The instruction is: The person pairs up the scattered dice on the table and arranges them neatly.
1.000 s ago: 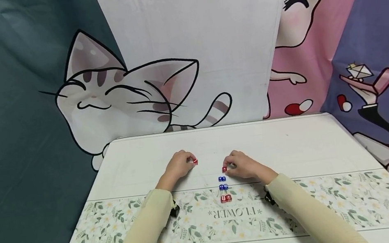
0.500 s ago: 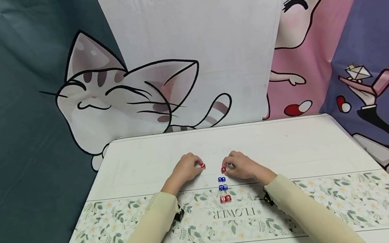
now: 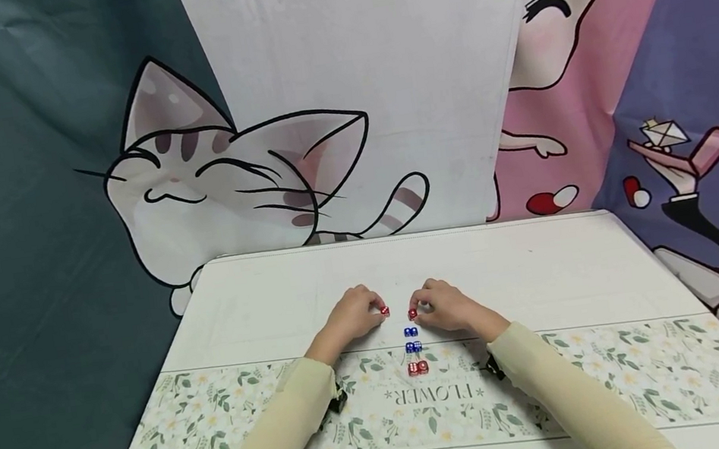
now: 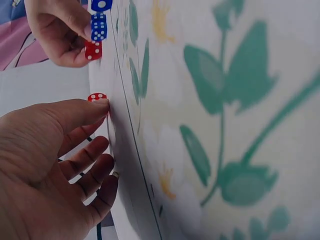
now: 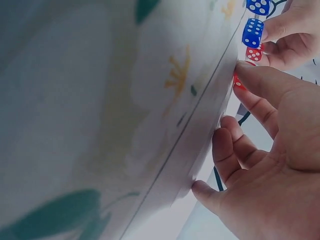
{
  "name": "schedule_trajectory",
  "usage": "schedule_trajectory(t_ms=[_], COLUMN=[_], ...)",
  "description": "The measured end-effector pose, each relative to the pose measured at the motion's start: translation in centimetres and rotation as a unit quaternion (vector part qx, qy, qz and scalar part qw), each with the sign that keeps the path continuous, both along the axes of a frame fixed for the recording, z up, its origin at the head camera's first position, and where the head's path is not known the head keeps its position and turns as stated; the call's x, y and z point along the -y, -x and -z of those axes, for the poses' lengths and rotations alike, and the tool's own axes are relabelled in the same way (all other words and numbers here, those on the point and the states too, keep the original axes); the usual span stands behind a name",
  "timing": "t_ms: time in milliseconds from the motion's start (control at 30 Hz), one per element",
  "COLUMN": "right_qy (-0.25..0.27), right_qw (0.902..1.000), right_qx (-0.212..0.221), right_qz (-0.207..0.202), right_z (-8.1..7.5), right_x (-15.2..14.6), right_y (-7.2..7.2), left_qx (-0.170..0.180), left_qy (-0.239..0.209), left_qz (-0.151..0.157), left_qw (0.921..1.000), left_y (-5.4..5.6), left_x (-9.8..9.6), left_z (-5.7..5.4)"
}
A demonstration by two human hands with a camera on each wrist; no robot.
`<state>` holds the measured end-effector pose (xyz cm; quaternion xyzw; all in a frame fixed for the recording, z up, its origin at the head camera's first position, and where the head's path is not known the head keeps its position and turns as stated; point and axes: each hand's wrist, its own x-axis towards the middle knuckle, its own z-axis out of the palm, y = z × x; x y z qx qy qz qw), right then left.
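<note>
Between thumb and fingertips my left hand (image 3: 353,314) pinches a red die (image 3: 385,311), its white dots showing in the left wrist view. Across a small gap, my right hand (image 3: 445,306) pinches another red die (image 3: 412,314), partly hidden by the thumb in the right wrist view. Just nearer to me than the two held dice lies a pair of blue dice (image 3: 411,331). A second blue pair (image 3: 413,346) sits in front of that one, and a pair of red dice (image 3: 417,368) is nearest to me. Within each pair the dice lie side by side.
The white table (image 3: 509,257) carries a printed floral band (image 3: 627,363) with upside-down "FLOWER" lettering. Behind its far edge hangs a cloth backdrop (image 3: 378,61) with cartoon figures.
My left hand has moved right and slightly toward me with its red die, narrowing the gap to the other held die. My right hand has barely shifted. The paired dice stay put.
</note>
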<state>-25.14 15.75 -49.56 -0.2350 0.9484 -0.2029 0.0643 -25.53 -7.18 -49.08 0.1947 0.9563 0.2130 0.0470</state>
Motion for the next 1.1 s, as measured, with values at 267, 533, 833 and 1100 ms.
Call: schedule_trajectory(t_ms=[267,533,833,1100], right_qy=[-0.003,-0.006,-0.008,-0.014], right_qw=[1.0,1.0,0.9999,0.9998], right_qx=[-0.005,-0.002,-0.01,-0.014], right_qz=[-0.002,0.001,-0.003,-0.001], right_z=[0.1,-0.1,-0.2,-0.2], right_x=[0.1,0.4,0.6,0.8], right_y=[0.0,0.0,0.0,-0.1], left_qx=[-0.002,-0.008,-0.012,-0.013], left_qy=[0.009,0.021,0.024,0.029], left_qz=[0.008,0.011,0.016,0.016], left_qw=[0.9999,0.9997,0.9995,0.9994], left_y=[-0.3,-0.4,-0.5,-0.7], left_x=[-0.8,-1.4,-1.9,-2.5], left_z=[0.1,0.3,0.4,0.6])
